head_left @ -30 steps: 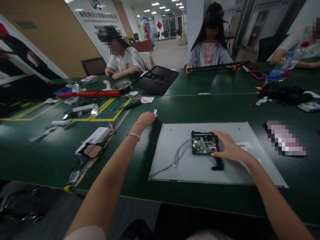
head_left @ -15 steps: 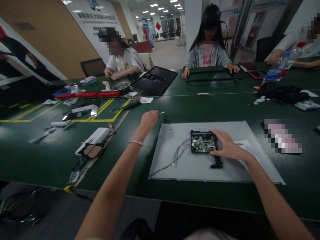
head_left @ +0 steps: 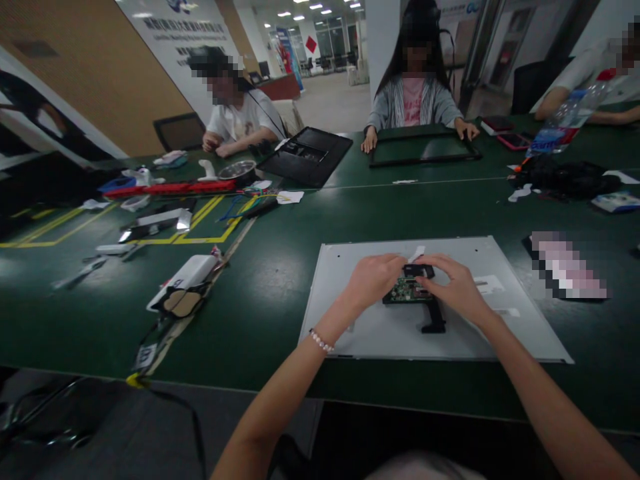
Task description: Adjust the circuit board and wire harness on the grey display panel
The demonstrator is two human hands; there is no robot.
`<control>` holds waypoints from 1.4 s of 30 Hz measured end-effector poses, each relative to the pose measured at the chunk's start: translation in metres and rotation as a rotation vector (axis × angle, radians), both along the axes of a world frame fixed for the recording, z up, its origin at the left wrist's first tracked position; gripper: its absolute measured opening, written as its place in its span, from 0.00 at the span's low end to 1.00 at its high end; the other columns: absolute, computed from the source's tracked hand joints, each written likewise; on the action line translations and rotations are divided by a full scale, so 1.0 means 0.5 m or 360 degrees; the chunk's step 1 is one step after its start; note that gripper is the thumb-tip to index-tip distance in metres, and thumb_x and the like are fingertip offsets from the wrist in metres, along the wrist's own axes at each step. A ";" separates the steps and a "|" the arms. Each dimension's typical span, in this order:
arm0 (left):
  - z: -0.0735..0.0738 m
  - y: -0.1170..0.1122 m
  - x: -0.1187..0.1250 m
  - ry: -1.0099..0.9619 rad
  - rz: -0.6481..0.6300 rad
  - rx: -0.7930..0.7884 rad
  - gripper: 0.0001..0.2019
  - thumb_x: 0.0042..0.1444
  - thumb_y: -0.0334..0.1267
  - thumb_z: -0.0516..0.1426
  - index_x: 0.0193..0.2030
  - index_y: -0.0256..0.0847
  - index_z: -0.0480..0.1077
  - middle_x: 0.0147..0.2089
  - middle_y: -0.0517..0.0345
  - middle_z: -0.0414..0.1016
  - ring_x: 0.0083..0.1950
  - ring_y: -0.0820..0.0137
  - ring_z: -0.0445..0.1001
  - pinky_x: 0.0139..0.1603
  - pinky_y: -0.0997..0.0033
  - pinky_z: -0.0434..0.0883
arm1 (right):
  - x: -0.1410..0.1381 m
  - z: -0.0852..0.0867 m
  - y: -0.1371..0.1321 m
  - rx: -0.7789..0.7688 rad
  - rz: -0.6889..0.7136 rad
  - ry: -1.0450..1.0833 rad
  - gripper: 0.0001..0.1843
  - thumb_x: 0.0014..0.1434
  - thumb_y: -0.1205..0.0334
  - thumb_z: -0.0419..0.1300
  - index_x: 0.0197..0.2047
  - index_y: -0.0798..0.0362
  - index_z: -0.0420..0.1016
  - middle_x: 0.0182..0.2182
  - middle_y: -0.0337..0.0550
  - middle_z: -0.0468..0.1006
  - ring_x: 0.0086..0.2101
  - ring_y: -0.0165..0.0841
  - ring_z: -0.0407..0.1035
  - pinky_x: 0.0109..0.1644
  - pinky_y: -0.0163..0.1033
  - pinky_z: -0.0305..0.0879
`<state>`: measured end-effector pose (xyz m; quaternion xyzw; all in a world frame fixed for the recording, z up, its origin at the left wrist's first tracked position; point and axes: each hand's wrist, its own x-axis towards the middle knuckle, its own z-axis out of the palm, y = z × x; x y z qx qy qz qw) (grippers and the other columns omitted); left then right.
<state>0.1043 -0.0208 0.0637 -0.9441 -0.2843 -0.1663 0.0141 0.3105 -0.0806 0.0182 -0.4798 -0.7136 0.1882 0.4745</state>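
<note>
A flat grey metal panel [head_left: 470, 340] lies before me. On it is a black plastic frame [head_left: 434, 317] holding a green circuit board [head_left: 403, 291]; one arm of the frame extends toward me. My left hand [head_left: 376, 279] is closed at the board's far left edge, a small white strip [head_left: 417, 253] showing beyond its fingertips. My right hand [head_left: 454, 285] pinches the frame's far right corner, thumb on the near side. A dark piece [head_left: 419, 270] shows between both hands. My left hand and wrist hide the cables and part of the board.
At right lies a phone-shaped pinkish object [head_left: 570, 267]. A white battery-like pack [head_left: 186, 285] lies at left. Farther back are a black panel [head_left: 307, 157], a red strip [head_left: 175, 189], and bottles [head_left: 565, 127]. Across the table, a co-worker's hands rest on a black rectangular frame [head_left: 425, 160].
My left hand has moved right, from beyond the panel's left edge to the circuit board. My right hand remains on the black frame, its fingers drawn slightly closer. The view has shifted slightly.
</note>
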 end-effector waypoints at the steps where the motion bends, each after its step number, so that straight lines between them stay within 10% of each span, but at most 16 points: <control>1: -0.005 -0.003 0.002 -0.0002 -0.0019 0.0006 0.11 0.67 0.33 0.49 0.48 0.40 0.72 0.40 0.55 0.80 0.38 0.70 0.78 0.36 0.71 0.71 | -0.004 0.002 -0.001 0.0001 -0.0008 0.0008 0.13 0.59 0.63 0.61 0.48 0.46 0.75 0.46 0.44 0.79 0.48 0.40 0.72 0.55 0.51 0.68; 24: -0.036 -0.022 -0.021 -0.0048 -0.0090 0.0155 0.10 0.67 0.32 0.50 0.48 0.39 0.72 0.44 0.53 0.80 0.42 0.71 0.79 0.41 0.70 0.73 | -0.007 0.012 -0.012 -0.0018 -0.0078 0.0016 0.09 0.63 0.61 0.58 0.40 0.44 0.81 0.41 0.41 0.81 0.42 0.37 0.75 0.51 0.48 0.71; 32: -0.008 0.022 -0.067 0.0188 0.0362 0.0249 0.11 0.64 0.28 0.51 0.47 0.37 0.73 0.47 0.50 0.79 0.43 0.65 0.77 0.41 0.66 0.71 | 0.087 0.008 0.003 -0.0112 -0.0306 -0.0197 0.10 0.60 0.54 0.60 0.39 0.44 0.83 0.43 0.44 0.78 0.45 0.41 0.73 0.52 0.51 0.69; 42: -0.030 0.044 -0.085 0.0473 0.0658 0.0017 0.13 0.63 0.31 0.50 0.36 0.34 0.76 0.36 0.45 0.79 0.39 0.60 0.77 0.45 0.59 0.69 | 0.131 -0.002 -0.013 -0.0839 -0.0062 -0.0259 0.12 0.59 0.53 0.60 0.40 0.45 0.83 0.37 0.42 0.81 0.33 0.37 0.76 0.38 0.44 0.74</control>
